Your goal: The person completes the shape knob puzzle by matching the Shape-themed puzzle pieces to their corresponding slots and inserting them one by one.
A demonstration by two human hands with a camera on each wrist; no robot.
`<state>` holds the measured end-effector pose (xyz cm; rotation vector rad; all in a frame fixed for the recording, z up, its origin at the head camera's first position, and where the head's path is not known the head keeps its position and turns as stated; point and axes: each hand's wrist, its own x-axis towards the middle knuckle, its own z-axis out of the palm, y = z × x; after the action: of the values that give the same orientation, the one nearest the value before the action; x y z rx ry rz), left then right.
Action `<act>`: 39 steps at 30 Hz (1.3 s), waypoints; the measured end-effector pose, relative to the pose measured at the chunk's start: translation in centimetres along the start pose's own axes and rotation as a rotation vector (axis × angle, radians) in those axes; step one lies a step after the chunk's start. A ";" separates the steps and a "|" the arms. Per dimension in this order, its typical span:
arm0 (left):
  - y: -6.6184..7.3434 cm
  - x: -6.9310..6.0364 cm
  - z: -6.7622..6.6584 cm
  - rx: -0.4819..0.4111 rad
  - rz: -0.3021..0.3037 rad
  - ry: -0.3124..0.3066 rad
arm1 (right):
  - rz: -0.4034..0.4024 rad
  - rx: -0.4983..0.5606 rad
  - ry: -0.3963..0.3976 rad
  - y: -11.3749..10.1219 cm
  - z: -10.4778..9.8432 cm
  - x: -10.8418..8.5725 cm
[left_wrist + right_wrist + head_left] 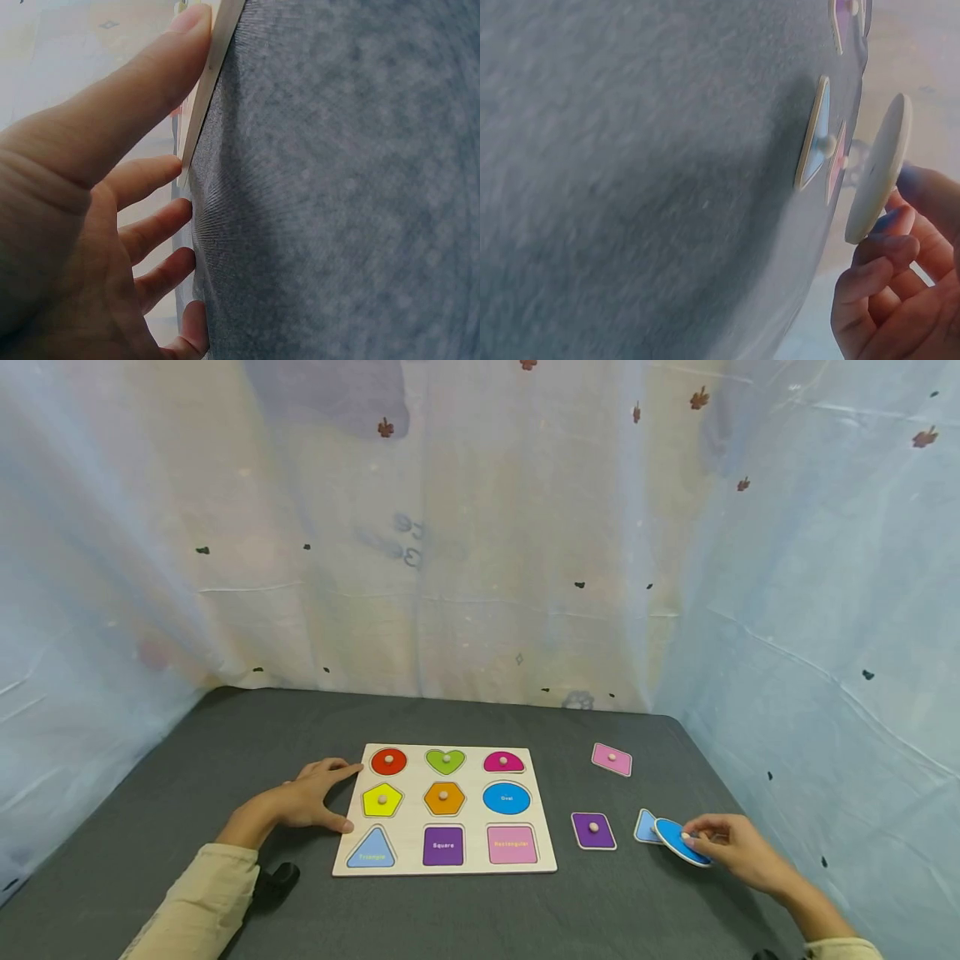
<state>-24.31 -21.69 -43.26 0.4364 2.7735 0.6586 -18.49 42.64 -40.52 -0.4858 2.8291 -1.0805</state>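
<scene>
My right hand (pixel 738 852) pinches the knob of a blue oval puzzle piece (pixel 678 842), raised and tilted above the table; its pale underside and rim show in the right wrist view. Below it lies a light blue triangle piece (pixel 815 135), partly hidden in the head view. At the left, my left hand (pixel 303 797) touches the edge of the wooden shape puzzle board (pixel 472 814) with thumb and forefinger, fingers extended and spread. The oval recess (pixel 507 798) and the triangle (pixel 372 850), square (pixel 443 847) and rectangle recesses (pixel 512 845) hold no pieces.
A purple square piece (pixel 593 832) lies right of the board, and a pink rectangle piece (pixel 612 759) farther back. Red circle (pixel 389 762), green heart (pixel 446 762) and several other pieces sit in the board. Draped sheets (pixel 480 568) enclose the dark table (pixel 480 918) at back and sides.
</scene>
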 end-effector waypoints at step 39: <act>0.1 0.1 0.0 0.007 -0.029 -0.004 | -0.146 -0.003 -0.038 -3.7 4.3 6.0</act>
<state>-24.43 -21.59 -43.25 0.3979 2.7736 0.6410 -22.44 35.41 -41.05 -0.7153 2.7999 -1.0780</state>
